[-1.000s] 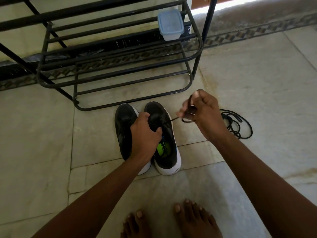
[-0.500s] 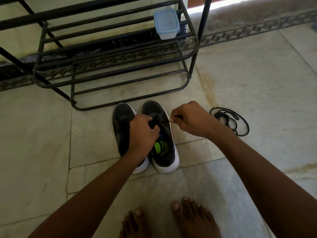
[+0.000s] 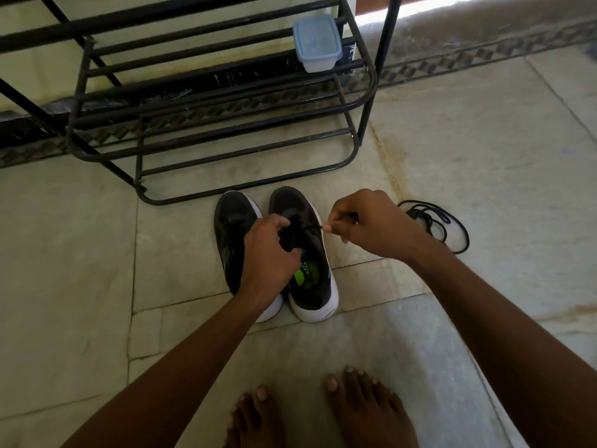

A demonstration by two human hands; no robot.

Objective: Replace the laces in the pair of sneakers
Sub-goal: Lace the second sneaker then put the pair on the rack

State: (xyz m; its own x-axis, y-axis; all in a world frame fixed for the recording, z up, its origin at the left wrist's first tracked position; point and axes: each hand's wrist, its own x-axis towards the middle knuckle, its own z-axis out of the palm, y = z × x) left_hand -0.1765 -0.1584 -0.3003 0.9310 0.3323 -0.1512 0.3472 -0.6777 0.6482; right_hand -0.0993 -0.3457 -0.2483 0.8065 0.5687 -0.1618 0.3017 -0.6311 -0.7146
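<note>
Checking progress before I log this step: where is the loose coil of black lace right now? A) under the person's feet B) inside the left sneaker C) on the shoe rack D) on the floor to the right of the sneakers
D: the loose lace lies coiled on the floor, right of the sneakers, behind the right hand.

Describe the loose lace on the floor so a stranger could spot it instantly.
Start at the black metal shoe rack, then drop to the pair of sneakers before it. Right of them, past the right hand, lies the loose lace: a thin black coiled cord, threaded through nothing.
</note>
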